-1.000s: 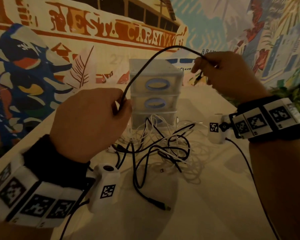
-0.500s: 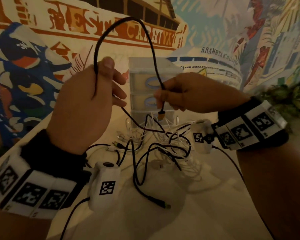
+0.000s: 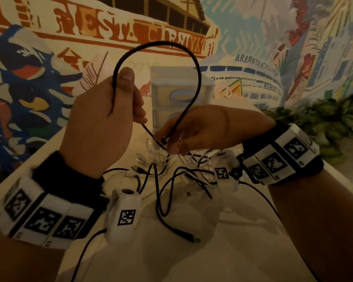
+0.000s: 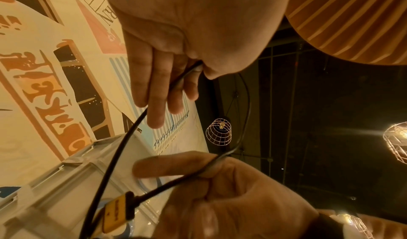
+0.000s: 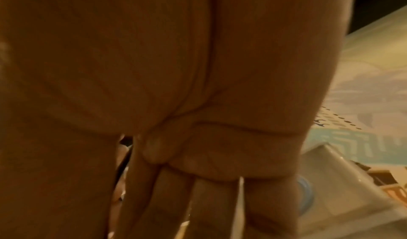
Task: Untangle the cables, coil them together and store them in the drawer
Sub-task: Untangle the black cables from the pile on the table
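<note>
Fingers [image 3: 139, 110] of the left hand [image 3: 96, 127] are curled with the thumb pressed on top, clamping a black cable [image 3: 161, 44] against the forefinger; the cable arcs up over both hands and drops into the right hand [image 3: 194, 132], whose thumb and fingertips pinch it near its end, just below and right of the left fingers. Head view gives the whole loop; only the left wrist view shows the orange plug [image 4: 116, 213] hanging under the right fingers, plus the cable running across the left palm. Right wrist view is mostly blurry palm and fingers bunched together, so you can't tell the grip from there.

Under the fingers sits the rest of the tangle [image 3: 177, 176], black and white cables mixed on the white table [image 3: 222, 251], one black end with a plug [image 3: 193, 239] trailing toward the person. Behind the fingers stands a clear drawer unit [image 3: 179, 86] with blue handles, drawers closed, partly blocked by the right hand. Painted mural [image 3: 29, 58] behind that; leafy plants [image 3: 324, 119] off right.

Both hands are raised off the table, backs toward the camera, wrists wearing marker bands.
</note>
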A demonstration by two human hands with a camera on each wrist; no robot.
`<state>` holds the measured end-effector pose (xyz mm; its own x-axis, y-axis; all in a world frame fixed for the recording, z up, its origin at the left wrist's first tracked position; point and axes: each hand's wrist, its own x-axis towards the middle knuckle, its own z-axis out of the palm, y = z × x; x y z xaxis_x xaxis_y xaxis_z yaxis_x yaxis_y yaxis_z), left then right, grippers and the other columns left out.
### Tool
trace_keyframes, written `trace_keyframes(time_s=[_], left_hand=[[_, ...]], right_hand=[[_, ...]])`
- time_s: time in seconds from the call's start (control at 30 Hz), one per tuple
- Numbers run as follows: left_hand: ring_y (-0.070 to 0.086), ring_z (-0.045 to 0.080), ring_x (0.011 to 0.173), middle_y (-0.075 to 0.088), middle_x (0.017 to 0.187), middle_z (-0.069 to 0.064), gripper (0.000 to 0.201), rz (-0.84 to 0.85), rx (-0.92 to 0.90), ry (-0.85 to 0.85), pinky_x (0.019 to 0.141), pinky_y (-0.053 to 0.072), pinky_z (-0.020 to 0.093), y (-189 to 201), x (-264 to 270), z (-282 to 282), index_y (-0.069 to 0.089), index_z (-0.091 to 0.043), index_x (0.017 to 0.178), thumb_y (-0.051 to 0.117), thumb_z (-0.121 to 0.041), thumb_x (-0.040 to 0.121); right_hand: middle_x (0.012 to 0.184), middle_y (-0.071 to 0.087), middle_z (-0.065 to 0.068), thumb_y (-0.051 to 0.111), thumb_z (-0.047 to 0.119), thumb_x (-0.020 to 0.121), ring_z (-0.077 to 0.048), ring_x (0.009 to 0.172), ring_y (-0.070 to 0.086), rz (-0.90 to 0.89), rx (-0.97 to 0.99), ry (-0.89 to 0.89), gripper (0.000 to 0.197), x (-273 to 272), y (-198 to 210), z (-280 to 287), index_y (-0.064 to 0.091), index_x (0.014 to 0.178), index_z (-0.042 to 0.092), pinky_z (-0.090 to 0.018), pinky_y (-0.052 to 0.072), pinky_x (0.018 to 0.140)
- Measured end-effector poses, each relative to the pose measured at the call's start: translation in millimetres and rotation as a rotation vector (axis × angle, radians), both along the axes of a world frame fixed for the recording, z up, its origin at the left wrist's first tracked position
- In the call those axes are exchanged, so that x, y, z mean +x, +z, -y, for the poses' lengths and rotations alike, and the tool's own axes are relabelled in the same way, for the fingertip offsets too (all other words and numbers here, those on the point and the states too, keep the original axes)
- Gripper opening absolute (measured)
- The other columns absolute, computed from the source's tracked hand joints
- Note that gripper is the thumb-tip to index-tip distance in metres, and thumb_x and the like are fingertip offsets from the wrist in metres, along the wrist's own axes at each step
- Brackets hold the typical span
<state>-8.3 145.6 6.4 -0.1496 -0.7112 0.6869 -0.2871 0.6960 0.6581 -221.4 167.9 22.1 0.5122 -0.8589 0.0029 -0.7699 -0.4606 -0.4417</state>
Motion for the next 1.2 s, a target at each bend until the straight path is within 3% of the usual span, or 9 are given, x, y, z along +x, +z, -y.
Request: trace_keyframes(time_s=[0.13, 0.27, 0.4, 0.5, 0.6, 0.8, 0.9, 1.07, 1.2], left_hand=[[0.071, 0.014, 0.067, 0.068, 0.065, 0.001, 0.055, 0.021, 0.002, 0.025, 0.079, 0.056, 0.051, -0.4, 3.0, 5.8, 0.057, -0.029, 0.063, 0.03, -0.06, 0.099], [0.07, 0.017, 0.069, 0.071, 0.066, -0.003, 0.058, 0.062, -0.005, 0.071, 0.083, 0.054, 0.046, -2.7, 7.2, 10.8, 0.063, -0.026, 0.059, 0.033, -0.053, 0.1], [0.061, 0.015, 0.066, 0.069, 0.067, 0.005, 0.054, 0.205, -0.102, 0.105, 0.07, 0.048, 0.038, -0.8, 6.1, 3.1, 0.073, -0.014, 0.07, 0.037, -0.046, 0.095], [0.058, 0.032, 0.067, 0.066, 0.07, 0.019, 0.062, 0.333, -0.2, 0.114, 0.065, 0.046, 0.042, 0.8, 7.7, 4.0, 0.071, -0.002, 0.072, 0.035, -0.05, 0.088], [0.055, 0.032, 0.059, 0.061, 0.064, 0.019, 0.054, 0.397, -0.273, 0.093, 0.059, 0.047, 0.042, -0.7, 9.9, 7.2, 0.065, 0.001, 0.066, 0.043, -0.045, 0.085], [0.056, 0.013, 0.067, 0.06, 0.071, -0.003, 0.032, 0.509, -0.347, 0.035, 0.062, 0.042, 0.016, -2.5, 16.8, 15.2, 0.048, -0.027, 0.063, 0.059, -0.044, 0.088], [0.062, 0.011, 0.077, 0.063, 0.082, -0.005, 0.026, 0.515, -0.308, -0.056, 0.069, 0.057, 0.028, -4.3, 15.8, 12.9, 0.05, -0.036, 0.07, 0.07, -0.042, 0.085], [0.06, 0.0, 0.085, 0.06, 0.091, -0.017, 0.012, 0.657, -0.187, -0.136, 0.074, 0.057, 0.029, -0.3, 15.9, 2.7, 0.061, -0.041, 0.08, 0.069, -0.049, 0.075], [0.058, -0.009, 0.092, 0.058, 0.103, -0.027, 0.035, 0.844, -0.114, -0.226, 0.076, 0.052, 0.016, 2.7, 21.2, -4.2, 0.057, -0.055, 0.106, 0.046, -0.053, 0.074]], right_hand=[[0.098, 0.075, 0.019, 0.071, 0.031, 0.093, -0.001, 0.089, 0.071, -0.09, -0.036, -0.141, 0.045, -18.9, 13.3, -14.4, 0.055, 0.135, 0.04, -0.021, 0.052, 0.088], [0.08, 0.076, 0.014, 0.069, 0.043, 0.091, 0.003, 0.071, 0.071, -0.158, -0.033, -0.366, 0.021, -49.2, 14.8, -31.0, 0.063, 0.108, 0.033, -0.034, 0.056, 0.087], [0.071, 0.074, 0.014, 0.056, 0.066, 0.088, 0.0, 0.061, 0.069, -0.242, 0.0, -0.453, 0.042, -59.4, -4.3, -45.2, 0.072, 0.083, 0.028, -0.028, 0.054, 0.074], [0.072, 0.075, 0.013, 0.056, 0.07, 0.088, 0.0, 0.061, 0.07, -0.301, 0.064, -0.459, 0.048, -55.4, -18.4, -45.8, 0.077, 0.08, 0.027, -0.028, 0.057, 0.076], [0.071, 0.074, 0.016, 0.06, 0.062, 0.091, 0.002, 0.06, 0.069, -0.325, 0.089, -0.45, 0.04, -48.3, -28.0, -35.8, 0.078, 0.083, 0.027, -0.025, 0.057, 0.075], [0.069, 0.076, 0.009, 0.07, 0.034, 0.091, -0.001, 0.065, 0.07, -0.206, 0.125, -0.523, 0.014, -50.3, -26.5, -23.4, 0.077, 0.089, 0.021, -0.021, 0.048, 0.068], [0.082, 0.077, 0.004, 0.066, 0.032, 0.095, -0.007, 0.076, 0.071, -0.04, 0.025, -0.59, 0.013, -54.9, -20.2, -19.8, 0.073, 0.094, 0.021, -0.028, 0.051, 0.076], [0.108, 0.073, -0.012, 0.057, 0.043, 0.1, -0.028, 0.1, 0.067, 0.167, -0.055, -0.666, 0.027, -51.5, -8.8, -11.5, 0.078, 0.103, 0.025, -0.046, 0.052, 0.096], [0.079, 0.068, -0.018, 0.056, 0.054, 0.098, -0.023, 0.069, 0.059, 0.104, -0.143, -0.674, 0.038, -50.0, -6.9, -6.5, 0.079, 0.087, 0.026, -0.033, 0.044, 0.064]])
